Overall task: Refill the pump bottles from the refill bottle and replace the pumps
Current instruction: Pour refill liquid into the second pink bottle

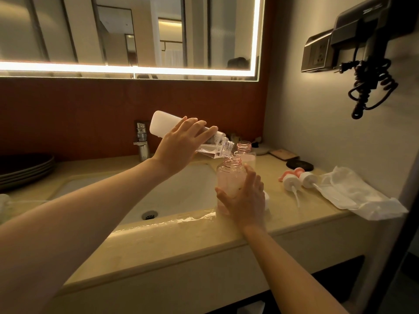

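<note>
Pouring: my left hand wraps the tilted refill bottle, right hand clasps pump bottle; keep necks aligned, tilt slowly.

I see a lit mirror on the far wall above a faucet and a sink with its drain near the front. Dark plates are stacked at far left. On the right wall hangs a hairdryer with a coiled cord; a plastic bag lies on the counter below.
</note>
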